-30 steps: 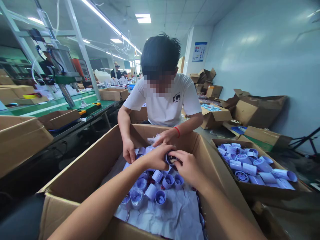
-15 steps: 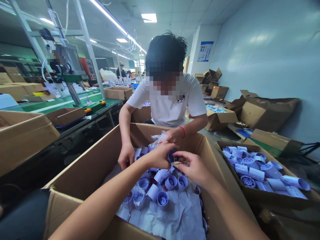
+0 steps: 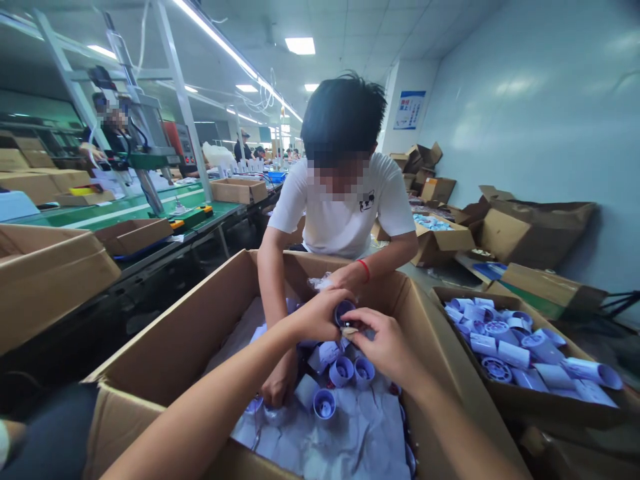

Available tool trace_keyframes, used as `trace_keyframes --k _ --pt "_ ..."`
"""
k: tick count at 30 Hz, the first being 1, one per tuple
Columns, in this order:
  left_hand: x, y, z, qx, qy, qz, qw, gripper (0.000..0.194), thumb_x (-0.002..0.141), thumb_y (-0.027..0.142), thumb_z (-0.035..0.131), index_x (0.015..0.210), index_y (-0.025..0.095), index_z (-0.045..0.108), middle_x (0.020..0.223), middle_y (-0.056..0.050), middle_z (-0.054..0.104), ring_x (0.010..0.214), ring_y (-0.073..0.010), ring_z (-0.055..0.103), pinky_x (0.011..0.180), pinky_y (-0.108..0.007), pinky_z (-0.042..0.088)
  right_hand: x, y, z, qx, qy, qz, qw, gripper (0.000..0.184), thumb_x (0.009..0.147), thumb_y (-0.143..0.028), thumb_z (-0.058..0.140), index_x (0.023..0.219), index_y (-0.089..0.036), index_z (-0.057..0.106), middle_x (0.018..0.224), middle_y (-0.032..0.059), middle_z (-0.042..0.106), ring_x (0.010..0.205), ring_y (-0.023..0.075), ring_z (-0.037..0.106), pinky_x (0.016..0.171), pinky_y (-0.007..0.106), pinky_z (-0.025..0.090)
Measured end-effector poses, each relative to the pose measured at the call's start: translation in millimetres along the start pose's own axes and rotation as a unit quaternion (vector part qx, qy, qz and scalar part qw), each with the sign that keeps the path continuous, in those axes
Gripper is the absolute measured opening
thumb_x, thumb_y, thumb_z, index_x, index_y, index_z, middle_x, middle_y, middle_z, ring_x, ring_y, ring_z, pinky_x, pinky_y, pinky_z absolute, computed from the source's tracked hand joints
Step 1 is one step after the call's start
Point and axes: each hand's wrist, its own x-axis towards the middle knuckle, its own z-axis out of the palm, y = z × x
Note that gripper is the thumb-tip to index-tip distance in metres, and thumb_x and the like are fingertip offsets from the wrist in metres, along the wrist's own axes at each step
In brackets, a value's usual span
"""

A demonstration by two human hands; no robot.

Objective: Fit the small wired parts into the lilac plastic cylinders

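My left hand [image 3: 323, 319] is closed around a purple plastic cup [image 3: 343, 311], its round mouth turned toward me. At the cup's near rim, my right hand [image 3: 383, 337] pinches a small beige piece [image 3: 349, 331], whose kind I cannot make out. Beneath both hands, several similar purple cups [image 3: 325, 404] lie on crumpled white paper [image 3: 365, 427] inside a large cardboard box [image 3: 165, 340]. A co-worker's hand [image 3: 280, 383] reaches down among the cups at the left, partly behind my left forearm. The co-worker's other hand is mostly hidden behind mine, near clear plastic wrap [image 3: 320, 283].
A co-worker in a white shirt [image 3: 333, 220] leans over the box's far side. At right stands a carton [image 3: 493, 393] of purple cylinders. A green conveyor bench [image 3: 90, 217] with a press machine [image 3: 147, 137] runs along the left. More cartons [image 3: 530, 227] line the right wall.
The co-worker's hand at the left has moved nearer to me and lower, onto the near cups. My hands keep hold of the cup and the beige piece, nearly in place.
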Motion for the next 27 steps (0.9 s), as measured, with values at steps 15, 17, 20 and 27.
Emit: trace_keyframes --k 15,17,20,27 --pt "-4 2 -6.0 -0.056 -0.038 0.02 0.998 0.054 0.052 0.004 0.055 0.105 0.015 0.054 0.104 -0.006 0.058 0.101 -0.0236 0.053 0.092 -0.037 0.043 -1 -10 -3 -0.021 0.027 0.018 0.999 0.028 0.072 -0.011 0.05 0.091 -0.022 0.067 0.073 -0.0004 0.067 0.063 0.0151 0.06 0.064 0.027 0.049" --pt "-4 0 -6.2 -0.063 -0.037 0.016 0.997 0.056 0.051 0.004 0.054 0.106 0.015 0.053 0.105 -0.006 0.058 0.102 -0.0233 0.053 0.093 -0.037 0.043 -2 -10 -3 -0.042 0.032 -0.005 0.999 0.032 0.072 -0.008 0.048 0.092 -0.023 0.067 0.081 0.0013 0.068 0.07 0.0165 0.062 0.069 0.029 0.05" --pt "-3 -2 -6.4 -0.077 -0.035 -0.001 0.996 0.06 0.05 0.004 0.052 0.108 0.016 0.051 0.107 -0.006 0.057 0.103 -0.0233 0.052 0.094 -0.037 0.042 -3 -11 -4 -0.053 0.047 -0.046 0.996 0.031 0.075 -0.007 0.046 0.093 -0.023 0.066 0.088 0.0032 0.069 0.083 0.0185 0.064 0.076 0.031 0.051" --pt "0 -9 -10.5 -0.086 -0.022 -0.015 0.996 0.058 0.049 0.006 0.051 0.106 0.015 0.054 0.11 -0.007 0.058 0.107 -0.0257 0.053 0.098 -0.039 0.04 -4 -18 -9 -0.063 0.091 -0.129 0.985 0.025 0.079 -0.007 0.047 0.092 -0.021 0.063 0.098 0.0056 0.069 0.094 0.0194 0.065 0.086 0.034 0.052"
